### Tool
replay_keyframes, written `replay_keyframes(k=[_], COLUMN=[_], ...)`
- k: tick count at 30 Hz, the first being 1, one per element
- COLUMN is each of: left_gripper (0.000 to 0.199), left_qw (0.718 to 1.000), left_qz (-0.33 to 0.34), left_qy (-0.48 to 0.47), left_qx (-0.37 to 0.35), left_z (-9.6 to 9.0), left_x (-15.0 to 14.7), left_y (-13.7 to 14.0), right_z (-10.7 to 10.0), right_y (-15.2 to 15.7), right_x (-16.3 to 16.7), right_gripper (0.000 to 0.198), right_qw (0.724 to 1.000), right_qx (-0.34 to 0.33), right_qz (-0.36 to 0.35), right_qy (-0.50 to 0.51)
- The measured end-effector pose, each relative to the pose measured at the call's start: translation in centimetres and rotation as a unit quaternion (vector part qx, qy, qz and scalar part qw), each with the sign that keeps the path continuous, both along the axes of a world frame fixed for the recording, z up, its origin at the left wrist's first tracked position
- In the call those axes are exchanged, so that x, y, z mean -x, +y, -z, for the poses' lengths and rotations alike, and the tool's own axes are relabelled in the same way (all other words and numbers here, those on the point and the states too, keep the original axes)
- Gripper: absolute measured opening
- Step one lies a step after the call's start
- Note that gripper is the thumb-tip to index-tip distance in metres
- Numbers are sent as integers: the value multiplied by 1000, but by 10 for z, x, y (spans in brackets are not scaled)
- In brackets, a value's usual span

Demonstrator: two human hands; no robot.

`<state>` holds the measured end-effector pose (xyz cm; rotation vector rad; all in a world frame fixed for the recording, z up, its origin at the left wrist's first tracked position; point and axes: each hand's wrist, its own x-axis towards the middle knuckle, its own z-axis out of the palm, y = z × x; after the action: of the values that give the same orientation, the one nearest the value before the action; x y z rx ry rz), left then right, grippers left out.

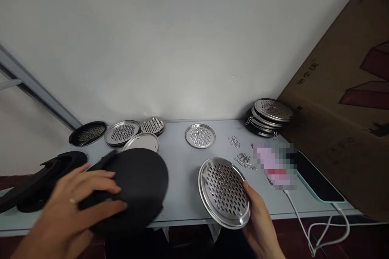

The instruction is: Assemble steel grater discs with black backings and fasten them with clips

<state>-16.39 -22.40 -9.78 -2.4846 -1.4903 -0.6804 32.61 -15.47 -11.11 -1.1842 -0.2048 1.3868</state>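
Note:
My left hand (75,206) is at a black round disc (142,186), its fingers and thumb reaching over the near-left part. The disc overhangs the table's front edge and appears raised; the exact grip is partly hidden. With my right hand (258,218) I hold a round metal grater plate (226,192) by its right rim, tilted above the front edge. Its slotted face shows. Beyond it, a second round grater plate (200,136) lies flat on the table. Black curved plastic parts (54,174) lie to the left of the disc.
Several round graters (123,132) and a plain metal disc (141,142) sit at the back left. Wire hooks (244,161) lie right of centre. A stack of plates (272,115) stands near a cardboard box (340,129). A phone (319,178) with white cables is at right.

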Motion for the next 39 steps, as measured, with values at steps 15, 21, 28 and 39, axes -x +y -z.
replay_keyframes(k=[15,21,28,39], left_gripper=[55,60,76,145], left_qw=[983,974,939,899], left_qz=[164,185,131,108], left_qy=[-85,-134,-252,-199], left_qx=[-18,-2,193,375], left_z=[-26,8,40,34], left_x=[-210,-221,-240,-236], left_y=[64,73,64,68], right_z=[13,10,-12,-5], right_y=[-6,-9,-10,-2], right_x=[17,34,40,39], right_gripper=[61,61,67,61], right_qw=[999,992,971,958], right_qx=[-7,-4,-45,-76], right_qz=[-42,-80,-94,-111], right_qy=[-29,-94,-215,-252])
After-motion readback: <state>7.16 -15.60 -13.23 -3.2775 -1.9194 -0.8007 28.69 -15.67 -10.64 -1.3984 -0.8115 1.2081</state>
